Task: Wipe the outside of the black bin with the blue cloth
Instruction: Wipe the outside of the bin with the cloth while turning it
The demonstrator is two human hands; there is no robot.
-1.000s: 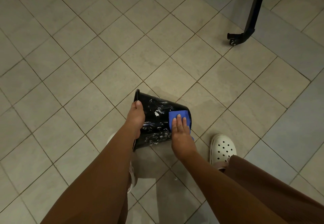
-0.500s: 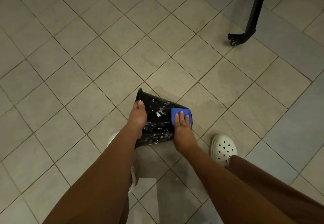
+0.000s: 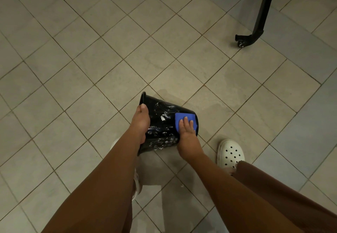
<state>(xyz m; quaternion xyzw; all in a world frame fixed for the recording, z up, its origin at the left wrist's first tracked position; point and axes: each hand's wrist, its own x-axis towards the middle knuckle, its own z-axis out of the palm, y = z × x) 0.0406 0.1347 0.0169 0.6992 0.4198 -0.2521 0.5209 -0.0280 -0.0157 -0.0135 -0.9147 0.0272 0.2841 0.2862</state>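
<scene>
Tiled floor (image 3: 91,50) lay beneath both hands. The bin (image 3: 162,125) was tipped on its side between them, mouth at the left hand (image 3: 141,123), probably to turn its outer wall upward for wiping; white smears (image 3: 162,117) showed on that wall. The left hand grasped the rim, apparently steadying the bin. The right hand (image 3: 187,134), fingers (image 3: 185,120) straight, pressed the cloth (image 3: 182,117) flat against the wall near the base, a hold suited to broad strokes.

Beige tiled floor (image 3: 113,54), black castered leg (image 3: 262,12)
</scene>
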